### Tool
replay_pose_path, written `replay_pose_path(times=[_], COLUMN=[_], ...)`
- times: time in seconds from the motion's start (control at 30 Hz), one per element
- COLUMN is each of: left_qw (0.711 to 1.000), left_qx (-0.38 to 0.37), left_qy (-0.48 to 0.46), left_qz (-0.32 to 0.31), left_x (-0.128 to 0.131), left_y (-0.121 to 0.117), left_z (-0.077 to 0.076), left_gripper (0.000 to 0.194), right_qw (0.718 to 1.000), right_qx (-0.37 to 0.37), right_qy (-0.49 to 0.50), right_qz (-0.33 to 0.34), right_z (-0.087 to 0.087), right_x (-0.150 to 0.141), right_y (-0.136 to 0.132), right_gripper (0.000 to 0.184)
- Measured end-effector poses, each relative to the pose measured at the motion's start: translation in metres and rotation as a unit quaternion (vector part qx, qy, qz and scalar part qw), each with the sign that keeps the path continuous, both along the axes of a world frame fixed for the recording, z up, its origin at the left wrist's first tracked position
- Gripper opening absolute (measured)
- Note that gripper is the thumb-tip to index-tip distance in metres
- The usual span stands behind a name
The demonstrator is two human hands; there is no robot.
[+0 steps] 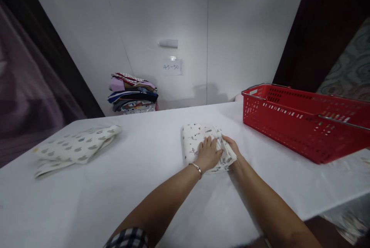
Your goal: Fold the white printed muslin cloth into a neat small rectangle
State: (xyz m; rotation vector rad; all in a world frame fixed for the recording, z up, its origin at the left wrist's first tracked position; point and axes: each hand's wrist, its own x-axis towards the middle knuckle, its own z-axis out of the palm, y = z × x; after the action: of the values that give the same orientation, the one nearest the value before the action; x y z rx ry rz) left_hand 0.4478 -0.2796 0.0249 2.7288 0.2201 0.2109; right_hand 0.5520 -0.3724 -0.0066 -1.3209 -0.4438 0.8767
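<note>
A white cloth with small printed figures (191, 135) lies folded into a thick square at the middle of the table. My left hand (208, 153) rests on top of it, palm down with fingers stretched out, and a metal bracelet circles that wrist. At the cloth's right side, my right hand (233, 149) holds the layered edge, which is lifted a little. Part of its fingers is hidden behind the fabric. Further left on the table lies another cream cloth with grey printed shapes (78, 146), loosely folded and away from both hands.
A red plastic basket (283, 128) with metal handles stands on the right of the white-covered table (138, 198). Behind the far edge, a stack of folded clothes (133, 96) sits by the wall. A paper marked 45-50 (172, 67) is stuck on the wall.
</note>
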Motion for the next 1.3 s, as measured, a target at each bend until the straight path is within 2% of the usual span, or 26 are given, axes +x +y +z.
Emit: replay_pose_path(times=[0.1,0.17,0.23,0.37,0.47,0.57,0.7,0.83,0.93,1.0,1.1,1.17,1.23,1.3], left_qw=[1.0,0.998,0.997,0.997,0.997,0.999,0.994,0.99,0.987,0.98,0.952,0.928,0.91,0.902], left_qx=[-0.002,-0.014,-0.022,-0.032,-0.025,-0.03,-0.082,-0.118,-0.139,-0.168,-0.233,-0.284,-0.327,-0.348], left_qy=[0.007,0.047,0.069,0.047,0.027,-0.004,-0.025,-0.045,-0.058,-0.083,-0.123,-0.106,-0.066,-0.036], left_qz=[-0.013,-0.027,-0.034,-0.055,-0.064,-0.019,0.068,0.063,0.049,0.07,0.157,0.217,0.245,0.251], left_x=[0.014,0.02,0.021,0.01,-0.01,-0.034,-0.058,-0.061,-0.059,-0.059,-0.061,-0.062,-0.061,-0.057], left_y=[-0.008,-0.011,-0.012,-0.009,0.004,0.026,0.045,0.04,0.035,0.038,0.047,0.054,0.058,0.059], left_z=[0.001,-0.002,-0.006,-0.009,-0.003,0.002,-0.008,-0.026,-0.033,-0.036,-0.038,-0.037,-0.035,-0.032], left_gripper=[0.061,0.06,0.06,0.062,0.058,0.053,0.053,0.051,0.044,0.041,0.042,0.044,0.047,0.05], right_qw=[1.0,0.999,0.999,0.997,0.992,0.981,0.973,0.959,0.937,0.908,0.85,0.824,0.816,0.82], right_qx=[-0.016,-0.036,-0.025,0.028,-0.052,-0.116,-0.126,-0.119,-0.184,-0.236,-0.313,-0.348,-0.37,-0.374], right_qy=[0.006,0.0,-0.024,-0.04,-0.014,-0.036,-0.105,-0.147,-0.215,-0.288,-0.389,-0.42,-0.421,-0.409], right_qz=[-0.011,-0.018,-0.029,-0.054,-0.115,-0.152,-0.159,-0.21,-0.207,-0.19,-0.166,-0.152,-0.143,-0.14], right_z=[0.006,0.006,0.004,0.002,0.007,0.012,0.012,0.006,0.001,-0.002,-0.005,-0.008,-0.01,-0.011], right_x=[0.008,0.01,0.011,0.013,0.016,0.018,0.021,0.024,0.026,0.026,0.027,0.027,0.028,0.03], right_y=[-0.011,-0.016,-0.019,-0.023,-0.029,-0.036,-0.039,-0.039,-0.039,-0.039,-0.04,-0.042,-0.046,-0.049], right_gripper=[0.066,0.063,0.058,0.059,0.077,0.09,0.08,0.068,0.056,0.053,0.052,0.05,0.048,0.049])
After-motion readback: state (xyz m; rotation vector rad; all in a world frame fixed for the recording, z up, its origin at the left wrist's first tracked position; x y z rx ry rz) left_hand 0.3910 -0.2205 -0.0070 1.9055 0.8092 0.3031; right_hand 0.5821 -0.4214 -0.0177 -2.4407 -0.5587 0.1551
